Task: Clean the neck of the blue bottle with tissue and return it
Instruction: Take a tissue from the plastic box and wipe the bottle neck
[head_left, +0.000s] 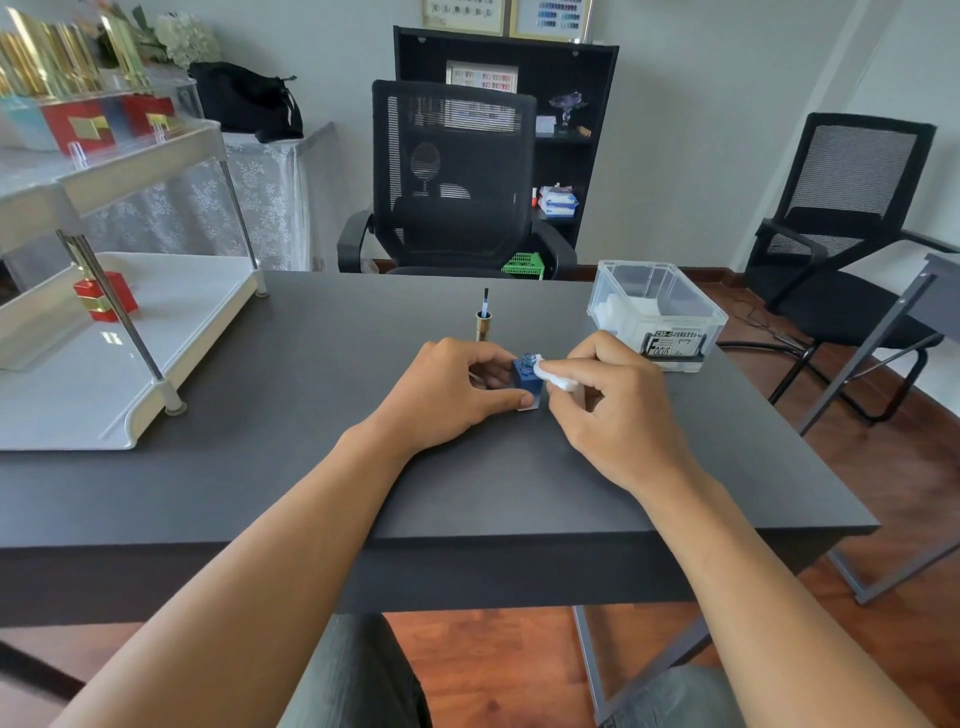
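Note:
A small square blue bottle (527, 380) stands uncapped on the dark grey table (311, 374), its threaded neck showing on top. My left hand (452, 392) grips the bottle's body from the left, thumb along its front. My right hand (613, 395) pinches a white wad of tissue (556, 378) and holds it against the right side of the neck. The bottle's gold cap (483, 322) stands upside down just behind, its brush pointing up.
A clear plastic box (657, 312) with white tissues sits at the table's right rear. A white two-tier rack (114, 353) with a red bottle (104, 299) fills the left side. Black office chairs stand beyond the table.

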